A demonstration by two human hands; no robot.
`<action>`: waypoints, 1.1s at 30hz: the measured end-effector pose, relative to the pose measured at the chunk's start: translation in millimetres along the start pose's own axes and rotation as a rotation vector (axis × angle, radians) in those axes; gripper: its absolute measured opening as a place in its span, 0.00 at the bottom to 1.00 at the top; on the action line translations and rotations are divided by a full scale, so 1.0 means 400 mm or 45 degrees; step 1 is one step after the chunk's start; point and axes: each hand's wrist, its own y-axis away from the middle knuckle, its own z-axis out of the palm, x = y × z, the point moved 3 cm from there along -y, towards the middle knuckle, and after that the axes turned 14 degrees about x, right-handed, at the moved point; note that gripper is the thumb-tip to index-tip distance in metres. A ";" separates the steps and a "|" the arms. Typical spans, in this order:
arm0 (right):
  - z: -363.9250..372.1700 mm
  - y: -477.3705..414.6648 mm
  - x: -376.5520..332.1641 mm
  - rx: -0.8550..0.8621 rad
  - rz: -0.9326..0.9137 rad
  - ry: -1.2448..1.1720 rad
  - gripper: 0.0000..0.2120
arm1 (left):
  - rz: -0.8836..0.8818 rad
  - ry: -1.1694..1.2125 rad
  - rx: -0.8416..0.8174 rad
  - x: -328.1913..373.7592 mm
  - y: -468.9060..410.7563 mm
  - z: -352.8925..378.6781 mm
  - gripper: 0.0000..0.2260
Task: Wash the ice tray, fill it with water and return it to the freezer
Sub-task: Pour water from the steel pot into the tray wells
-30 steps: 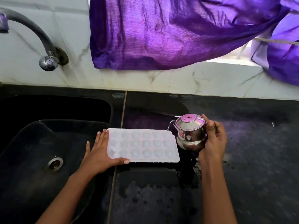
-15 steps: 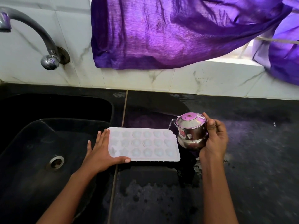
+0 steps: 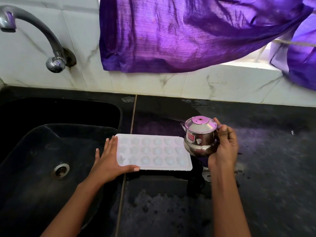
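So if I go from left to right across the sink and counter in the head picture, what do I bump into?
Round metal sink drain, left hand, white plastic ice tray, small shiny steel pot, right hand.

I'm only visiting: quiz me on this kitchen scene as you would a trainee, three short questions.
1. True or false: the right hand grips the small lidded steel pot.
2. The white plastic ice tray lies: A in the black sink; B on the black counter; C inside a freezer.
3. Fill in: the left hand touches the tray's end nearest the ____.
Key: 1 true; 2 B; 3 sink.
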 end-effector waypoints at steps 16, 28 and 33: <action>0.038 0.045 -0.008 -0.016 0.007 0.118 0.09 | -0.013 0.019 -0.003 -0.003 0.004 0.001 0.64; 0.046 0.063 -0.028 -0.025 0.017 0.150 0.09 | -0.002 0.020 0.018 -0.002 0.003 0.001 0.65; 0.047 0.066 -0.029 -0.025 0.018 0.157 0.09 | -0.010 0.023 0.006 0.003 0.008 0.000 0.61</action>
